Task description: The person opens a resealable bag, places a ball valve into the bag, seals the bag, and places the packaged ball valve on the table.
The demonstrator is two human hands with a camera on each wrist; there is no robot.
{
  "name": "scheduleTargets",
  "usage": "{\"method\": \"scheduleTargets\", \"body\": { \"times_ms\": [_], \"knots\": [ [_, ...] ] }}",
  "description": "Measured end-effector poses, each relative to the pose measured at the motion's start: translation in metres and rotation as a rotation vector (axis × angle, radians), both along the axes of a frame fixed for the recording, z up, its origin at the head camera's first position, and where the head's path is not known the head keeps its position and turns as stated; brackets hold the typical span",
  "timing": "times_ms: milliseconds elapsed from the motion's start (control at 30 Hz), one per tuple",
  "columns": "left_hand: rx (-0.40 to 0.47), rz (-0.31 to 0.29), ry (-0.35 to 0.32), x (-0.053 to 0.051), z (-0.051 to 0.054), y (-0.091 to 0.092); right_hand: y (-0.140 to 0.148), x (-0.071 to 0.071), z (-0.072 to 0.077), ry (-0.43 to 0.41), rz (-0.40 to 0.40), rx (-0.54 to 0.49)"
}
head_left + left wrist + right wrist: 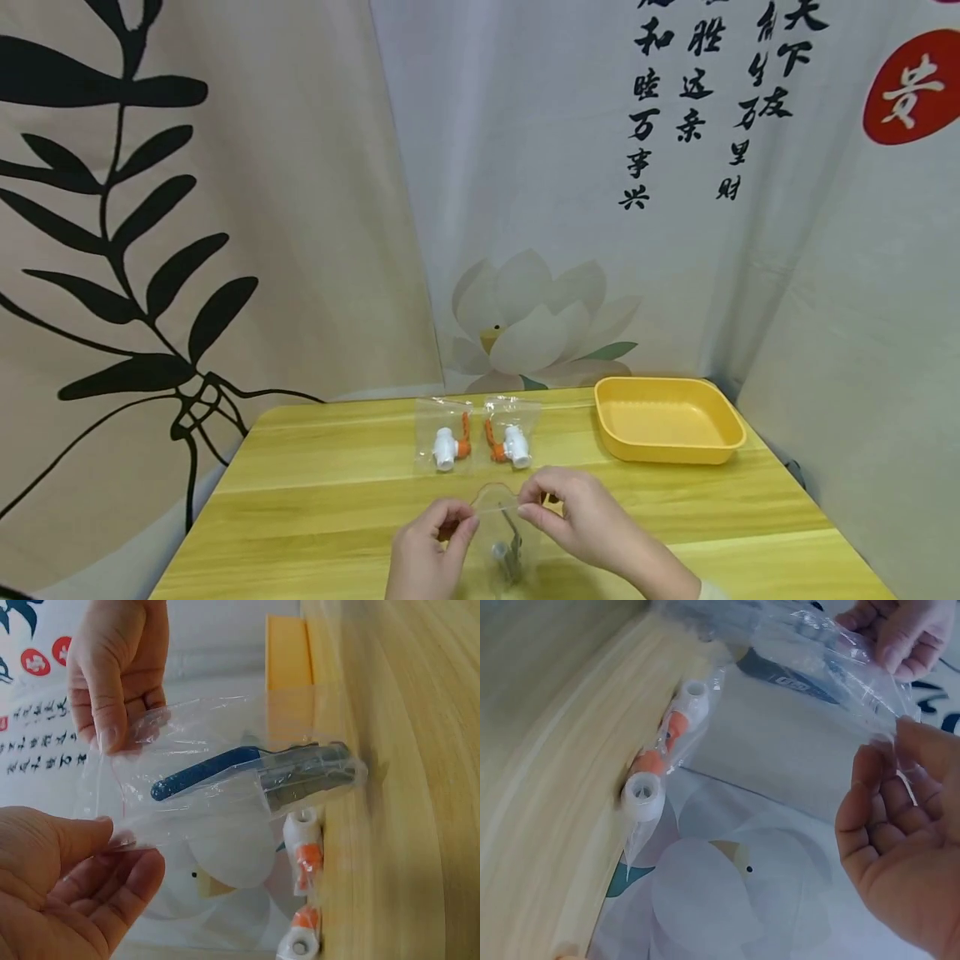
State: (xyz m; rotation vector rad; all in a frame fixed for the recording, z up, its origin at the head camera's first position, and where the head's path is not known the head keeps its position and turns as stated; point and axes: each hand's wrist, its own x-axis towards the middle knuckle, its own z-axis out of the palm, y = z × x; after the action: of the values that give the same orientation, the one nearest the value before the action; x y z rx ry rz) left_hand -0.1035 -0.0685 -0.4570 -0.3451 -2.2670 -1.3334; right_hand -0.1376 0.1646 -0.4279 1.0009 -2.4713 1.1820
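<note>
A clear zip bag (489,525) hangs upright between my two hands above the table, with a grey metal valve (307,776) at its bottom. The valve's dark blue lever handle (206,771) points up toward the bag's mouth. My left hand (431,546) pinches one upper corner of the bag between thumb and fingers. At the opposite upper corner, my right hand (573,517) pinches the plastic the same way. Just beyond the hands lie two bagged white valves with orange handles, a left one (446,450) and a right one (516,446).
A yellow tray (675,452) stands at the back right of the wooden table (315,492). Behind the table hangs a printed curtain (525,167) with a plant, a lotus and writing.
</note>
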Motion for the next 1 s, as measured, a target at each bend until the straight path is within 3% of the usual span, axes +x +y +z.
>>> {"method": "scheduleTargets", "body": {
  "times_ms": [167, 400, 667, 767, 1000],
  "knots": [
    [-0.050, 0.008, 0.041, -0.003, -0.004, 0.000, 0.003, -0.002, -0.007, 0.018, -0.026, -0.045],
    [-0.090, 0.036, -0.012, -0.006, -0.002, -0.007, 0.012, -0.009, -0.013, 0.085, 0.035, -0.002],
    [-0.056, 0.097, -0.168, -0.010, 0.003, -0.010, 0.009, -0.010, -0.012, 0.097, -0.026, -0.071],
    [-0.033, 0.136, -0.212, -0.012, 0.003, -0.008, 0.009, -0.008, -0.011, 0.104, -0.046, -0.058],
    [0.018, 0.155, -0.275, -0.013, 0.002, -0.005, 0.012, -0.004, -0.007, 0.063, -0.088, -0.001]
  ]
}}
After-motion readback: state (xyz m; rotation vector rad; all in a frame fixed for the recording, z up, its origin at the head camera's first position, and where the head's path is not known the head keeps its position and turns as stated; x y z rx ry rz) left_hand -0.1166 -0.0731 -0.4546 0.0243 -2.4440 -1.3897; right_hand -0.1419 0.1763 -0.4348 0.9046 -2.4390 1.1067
